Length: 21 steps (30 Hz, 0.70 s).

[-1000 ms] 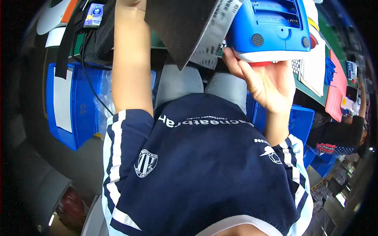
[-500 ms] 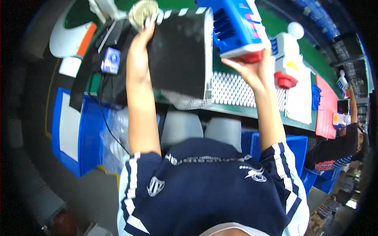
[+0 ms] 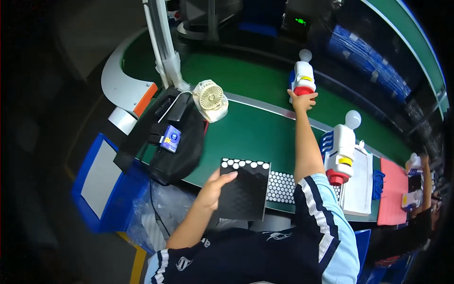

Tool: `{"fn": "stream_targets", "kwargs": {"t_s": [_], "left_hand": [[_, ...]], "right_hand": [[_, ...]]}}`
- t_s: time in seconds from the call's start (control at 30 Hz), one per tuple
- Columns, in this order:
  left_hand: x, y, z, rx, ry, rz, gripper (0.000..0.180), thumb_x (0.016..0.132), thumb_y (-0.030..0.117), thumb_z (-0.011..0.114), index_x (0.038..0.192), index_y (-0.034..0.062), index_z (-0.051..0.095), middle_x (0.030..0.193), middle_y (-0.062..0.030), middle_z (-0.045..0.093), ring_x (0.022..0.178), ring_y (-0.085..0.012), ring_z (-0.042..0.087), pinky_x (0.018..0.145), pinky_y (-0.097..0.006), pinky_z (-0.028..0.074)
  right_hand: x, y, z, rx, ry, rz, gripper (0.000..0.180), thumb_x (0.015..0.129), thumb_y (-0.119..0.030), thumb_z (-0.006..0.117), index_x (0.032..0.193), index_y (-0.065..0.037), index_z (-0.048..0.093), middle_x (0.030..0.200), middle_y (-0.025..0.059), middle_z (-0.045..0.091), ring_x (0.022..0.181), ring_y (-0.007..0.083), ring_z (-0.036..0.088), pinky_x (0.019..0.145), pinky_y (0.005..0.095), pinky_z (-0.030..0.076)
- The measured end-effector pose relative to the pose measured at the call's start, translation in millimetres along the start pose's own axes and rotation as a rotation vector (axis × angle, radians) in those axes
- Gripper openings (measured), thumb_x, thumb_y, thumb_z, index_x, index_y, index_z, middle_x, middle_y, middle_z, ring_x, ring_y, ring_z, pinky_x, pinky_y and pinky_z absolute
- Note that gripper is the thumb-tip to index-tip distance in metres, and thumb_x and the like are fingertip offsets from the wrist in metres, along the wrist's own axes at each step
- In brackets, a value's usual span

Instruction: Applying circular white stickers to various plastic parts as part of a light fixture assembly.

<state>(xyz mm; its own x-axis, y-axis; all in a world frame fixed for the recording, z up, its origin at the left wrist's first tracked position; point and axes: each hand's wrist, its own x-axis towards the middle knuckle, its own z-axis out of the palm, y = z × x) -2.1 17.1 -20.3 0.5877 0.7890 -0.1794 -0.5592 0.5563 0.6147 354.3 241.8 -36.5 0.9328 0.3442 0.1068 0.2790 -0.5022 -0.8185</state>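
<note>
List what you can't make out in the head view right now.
All in the head view:
- Left hand: most fingers, hidden behind the black sheet.
- Bulb-topped toy at the right hand: its blue back, mostly turned away.
- White-dotted sheet: its middle, covered by the right sleeve.
- Co-worker's hand: its grip, too small and blurred.

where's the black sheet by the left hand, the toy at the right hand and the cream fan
Black sheet (image 3: 243, 196): head view, on its dark face
Toy (image 3: 303, 69): head view, on its white body
Cream fan (image 3: 211, 97): head view, on its round grille
</note>
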Motion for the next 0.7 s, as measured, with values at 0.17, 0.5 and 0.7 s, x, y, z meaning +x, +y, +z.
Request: {"fn": "stream_targets", "kwargs": {"t_s": [0.17,0.5,0.7], "left_hand": [[3,-5,17,-0.072,-0.163,-0.017,0.035,0.084,0.002,0.050,0.118,-0.0016,0.045,0.108,-0.0112,0.057,0.098,-0.0197,0.057,0.084,-0.033,0.047],[-17,-19,51,0.115,-0.301,0.092,0.038,0.076,0.000,0.057,0.113,-0.0047,0.048,0.105,-0.0112,0.058,0.096,-0.0177,0.057,0.085,-0.031,0.046],[-38,-36,55,0.113,-0.314,0.087,0.038,0.075,0.000,0.058,0.111,-0.0046,0.049,0.103,-0.0110,0.059,0.093,-0.0170,0.058,0.083,-0.030,0.046]], "right_hand": [[-85,0,-88,0.114,-0.172,-0.783,0.092,0.065,-0.042,0.075,0.131,0.003,0.030,0.134,0.0332,0.024,0.125,0.0467,0.025,0.103,0.0471,0.024],[-108,132,-251,-0.489,0.181,-0.845,0.079,0.060,-0.037,0.078,0.126,-0.015,0.043,0.130,0.0251,0.035,0.118,0.0443,0.034,0.092,0.0591,0.030],[-130,142,-232,-0.244,0.262,-0.510,0.098,0.060,-0.026,0.080,0.136,-0.010,0.020,0.129,0.0260,0.025,0.117,0.0445,0.033,0.096,0.0461,0.034]]}}
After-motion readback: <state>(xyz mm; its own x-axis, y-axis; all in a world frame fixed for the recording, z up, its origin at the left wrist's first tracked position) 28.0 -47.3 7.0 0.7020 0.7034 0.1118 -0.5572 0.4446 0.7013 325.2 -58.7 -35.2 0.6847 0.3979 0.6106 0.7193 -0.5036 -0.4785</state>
